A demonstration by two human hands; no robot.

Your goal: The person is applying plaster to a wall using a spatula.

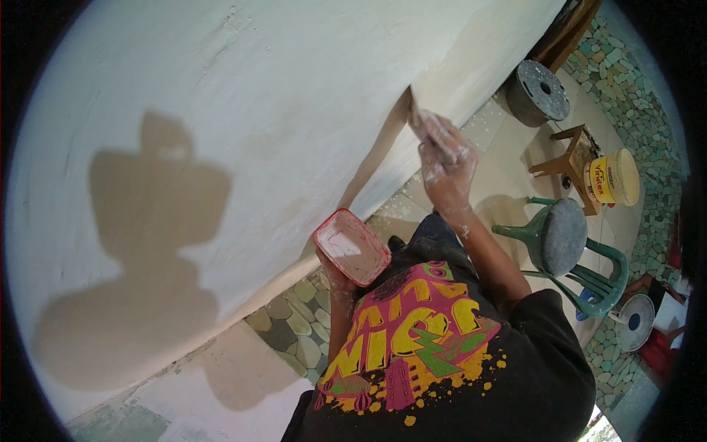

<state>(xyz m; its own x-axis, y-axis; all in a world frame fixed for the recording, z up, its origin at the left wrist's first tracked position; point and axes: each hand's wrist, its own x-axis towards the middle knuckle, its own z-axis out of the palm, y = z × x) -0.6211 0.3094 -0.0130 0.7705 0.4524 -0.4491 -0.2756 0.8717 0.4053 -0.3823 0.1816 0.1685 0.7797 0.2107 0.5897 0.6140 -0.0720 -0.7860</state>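
My left hand (337,278) holds a shallow rectangular plastic tub (373,259) with a red rim from beneath, close to the wall. Whitish paste coats the tub's inside. My right hand (448,163), smeared with white, is closed around a thin flat tool (417,118) that looks like a putty knife. The tool's far end meets the pale plastered wall (294,110), near its lower part. The fingers cover most of the tool, so its full shape is hidden.
To the right stand a round grey drum-like thing (536,94), a wooden stool (563,163), a yellow-labelled bucket (622,177), a green plastic chair (610,276) and a round grey-topped seat (564,237). Beyond them are a fan (635,322) and part of another person (659,353).
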